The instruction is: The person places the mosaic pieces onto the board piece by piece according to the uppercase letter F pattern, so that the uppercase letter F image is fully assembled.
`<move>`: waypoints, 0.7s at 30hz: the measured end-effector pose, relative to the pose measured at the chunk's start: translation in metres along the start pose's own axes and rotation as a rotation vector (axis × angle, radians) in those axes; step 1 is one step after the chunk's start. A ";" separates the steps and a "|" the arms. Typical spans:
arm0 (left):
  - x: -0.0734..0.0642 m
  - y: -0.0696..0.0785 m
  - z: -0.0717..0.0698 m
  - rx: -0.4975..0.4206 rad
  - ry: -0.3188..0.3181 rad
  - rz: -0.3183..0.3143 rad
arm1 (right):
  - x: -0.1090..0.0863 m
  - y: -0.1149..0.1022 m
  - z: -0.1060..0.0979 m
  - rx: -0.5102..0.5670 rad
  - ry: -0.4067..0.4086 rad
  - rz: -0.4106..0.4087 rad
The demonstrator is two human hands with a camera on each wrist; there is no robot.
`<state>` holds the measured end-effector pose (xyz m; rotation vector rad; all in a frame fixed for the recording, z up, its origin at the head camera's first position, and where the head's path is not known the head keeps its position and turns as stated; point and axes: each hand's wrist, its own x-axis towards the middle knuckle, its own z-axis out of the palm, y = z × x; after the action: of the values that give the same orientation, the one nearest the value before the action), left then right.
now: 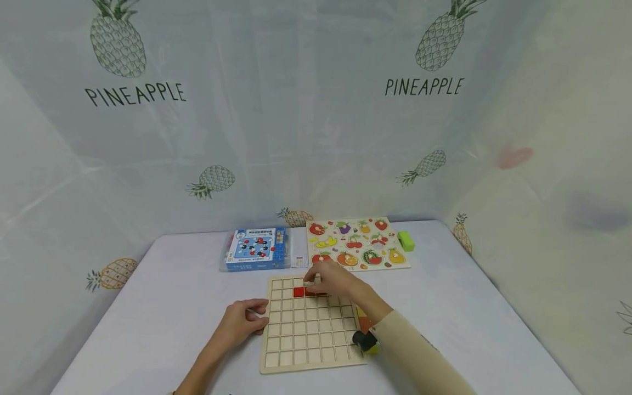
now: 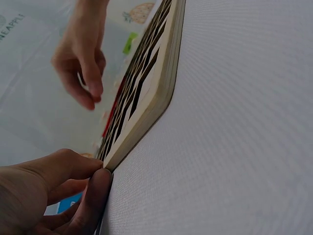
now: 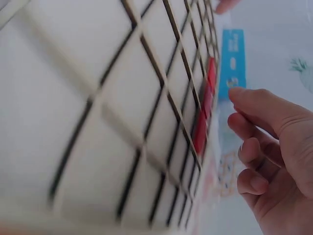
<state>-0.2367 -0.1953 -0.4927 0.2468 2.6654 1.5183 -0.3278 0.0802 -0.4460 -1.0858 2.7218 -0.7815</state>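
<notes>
A square wooden grid board [image 1: 313, 367] lies on the table, with a row of red pieces [image 1: 298, 292] in its cells near the far edge. At the board's left edge my left hand [image 1: 238, 322] pinches the rim between thumb and fingertips, seen close up at the corner in the left wrist view. My right hand [image 1: 333, 278] hovers over the red row with its fingers loosely bent. In the right wrist view nothing shows between the fingers of that hand [image 3: 279, 142], and the red pieces [image 3: 205, 107] sit beyond the fingertips.
Yellow and orange pieces [image 1: 364, 322] lie along the board's right side, partly hidden by the right forearm. Behind the board stand a blue box [image 1: 257, 249] with a molecule picture and a fruit puzzle board [image 1: 355, 269]. A green block [image 1: 406, 241] is beside the puzzle.
</notes>
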 end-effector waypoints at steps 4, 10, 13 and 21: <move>0.000 0.000 0.000 0.005 0.002 -0.004 | -0.023 0.011 -0.017 -0.001 0.026 0.018; 0.001 0.001 -0.001 -0.001 -0.001 -0.003 | -0.060 0.032 -0.033 -0.023 0.039 0.117; 0.001 0.001 -0.001 0.013 0.003 -0.002 | -0.078 0.042 -0.038 -0.014 0.040 0.151; -0.001 0.002 0.000 0.000 -0.003 0.005 | -0.109 0.067 -0.037 -0.010 0.051 0.130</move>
<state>-0.2357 -0.1947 -0.4910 0.2560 2.6639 1.5182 -0.2991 0.2098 -0.4574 -0.8909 2.8077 -0.7870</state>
